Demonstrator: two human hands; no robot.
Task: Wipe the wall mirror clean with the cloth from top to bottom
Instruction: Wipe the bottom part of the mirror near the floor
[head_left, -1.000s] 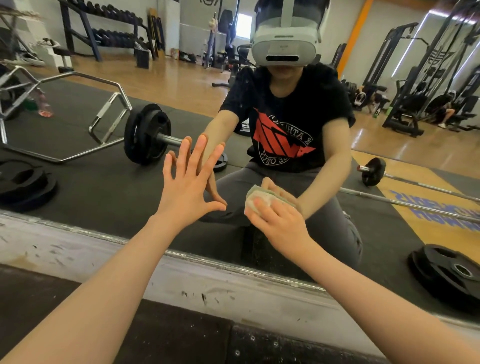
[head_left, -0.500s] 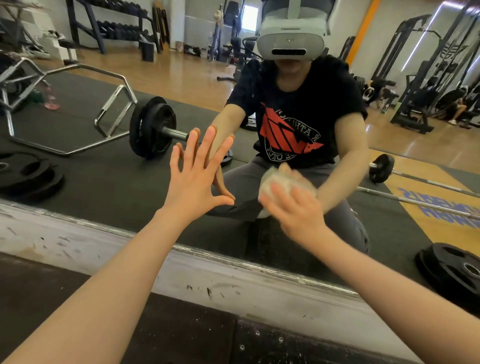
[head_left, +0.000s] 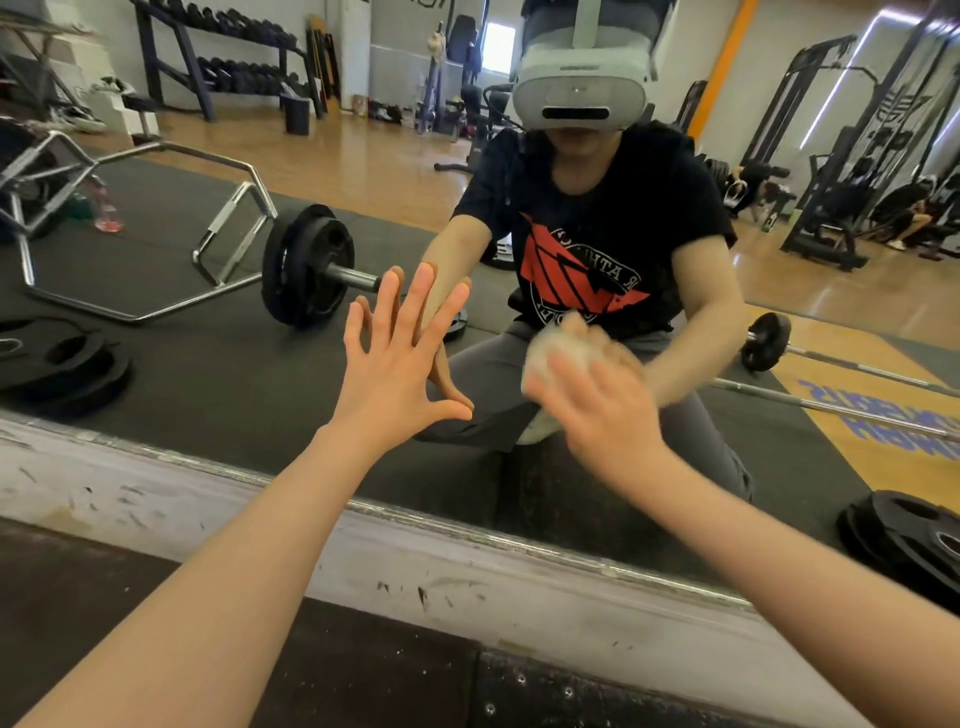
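The wall mirror (head_left: 218, 364) fills most of the head view, its lower edge running just above a scuffed white baseboard. My left hand (head_left: 395, 364) lies flat on the glass with fingers spread and straight. To its right, my right hand (head_left: 608, 410) presses a pale crumpled cloth (head_left: 545, 358) against the mirror low down; hand and cloth are blurred by motion. A corner of the cloth hangs below the hand. Both hands are doubled by their reflections in the glass.
The white baseboard (head_left: 467, 566) sits under the mirror, with dark rubber floor mat (head_left: 363, 670) below it. Everything else is reflection: a person in a headset, a hex bar with weight plates, loose plates, a dumbbell rack and gym machines.
My right hand has slid the cloth across the glass, up and to the right, and is now motion-blurred. The view has shifted slightly. My left hand stays flat on the mirror.
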